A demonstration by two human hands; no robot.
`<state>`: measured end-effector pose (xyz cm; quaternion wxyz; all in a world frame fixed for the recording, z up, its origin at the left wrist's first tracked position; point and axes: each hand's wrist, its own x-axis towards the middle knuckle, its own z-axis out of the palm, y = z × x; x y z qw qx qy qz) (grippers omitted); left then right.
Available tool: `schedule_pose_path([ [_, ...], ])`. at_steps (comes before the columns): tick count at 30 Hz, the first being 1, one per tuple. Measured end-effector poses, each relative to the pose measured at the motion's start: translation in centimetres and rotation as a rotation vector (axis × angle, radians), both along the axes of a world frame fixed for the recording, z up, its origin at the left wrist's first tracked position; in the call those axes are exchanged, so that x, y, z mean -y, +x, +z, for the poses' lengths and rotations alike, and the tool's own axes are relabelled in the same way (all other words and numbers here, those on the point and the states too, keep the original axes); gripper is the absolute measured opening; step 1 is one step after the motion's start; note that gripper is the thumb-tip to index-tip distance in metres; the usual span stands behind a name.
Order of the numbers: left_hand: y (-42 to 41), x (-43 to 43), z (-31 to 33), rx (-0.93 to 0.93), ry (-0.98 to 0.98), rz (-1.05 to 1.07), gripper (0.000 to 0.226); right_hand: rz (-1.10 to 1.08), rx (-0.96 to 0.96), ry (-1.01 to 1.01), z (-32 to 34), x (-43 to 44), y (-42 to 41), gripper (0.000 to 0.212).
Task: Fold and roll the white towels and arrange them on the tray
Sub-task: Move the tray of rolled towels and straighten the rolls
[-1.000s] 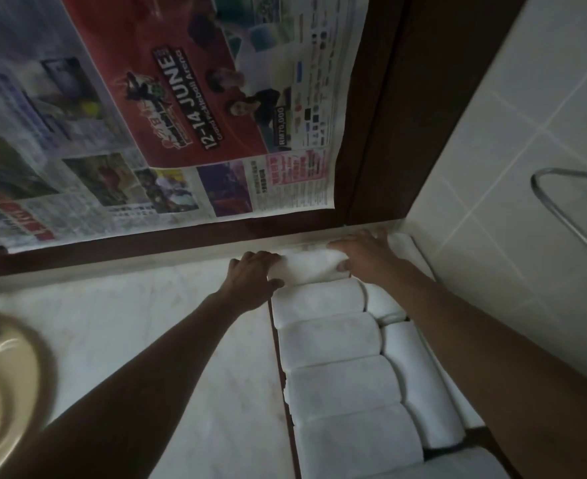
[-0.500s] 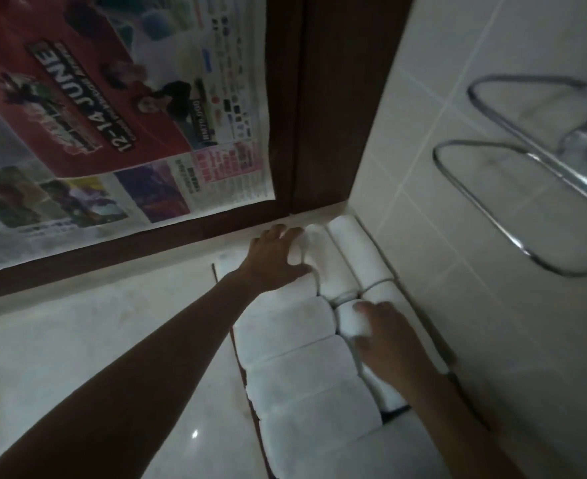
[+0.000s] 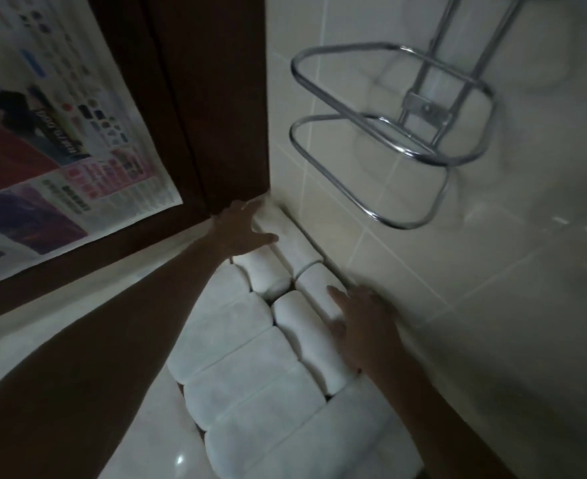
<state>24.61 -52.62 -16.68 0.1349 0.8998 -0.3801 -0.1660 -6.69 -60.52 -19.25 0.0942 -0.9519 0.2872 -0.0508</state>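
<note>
We are pressing our left grip (image 3: 238,233) and right grip (image 3: 364,323), fingers spread flat, onto the rolled towels (image 3: 250,361) filling the frame's lower centre, apparently snugging them tightly against the tiled wall (image 3: 457,305).

Nothing can be read for certain. The newspaper sheet (image 3: 60,160) at the left carries print throughout: a slanted line of white lettering on a dark band, rows of small logos, a pink block with dark characters, and columns of fine text near its lower edge. All of it is too blurred to make out.
</note>
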Motion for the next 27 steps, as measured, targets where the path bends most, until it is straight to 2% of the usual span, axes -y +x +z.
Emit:
schedule_pose_path([
  [3,-1.1,2.4,-0.2,-0.019,0.085,-0.066,0.108,0.028,-0.007,0.001,-0.1,0.6,-0.9,0.075],
  [6,-2.0,3.4,-0.5,-0.014,0.140,-0.087,0.099,0.021,0.024,0.004,0.1,0.5,-1.5,0.074],
  [11,-3.0,3.4,-0.6,-0.010,0.105,-0.105,0.092,0.004,0.031,0.006,-0.5,0.5,-2.1,0.073],
  [23,-3.1,2.9,-0.4,-0.009,0.091,-0.123,0.094,-0.007,0.101,0.006,-1.1,0.2,-2.5,0.073],
  [27,-3.4,1.8,-0.1,0.050,0.010,-0.088,0.091,0.027,0.115,-0.023,-0.9,0.1,-3.0,0.070],
])
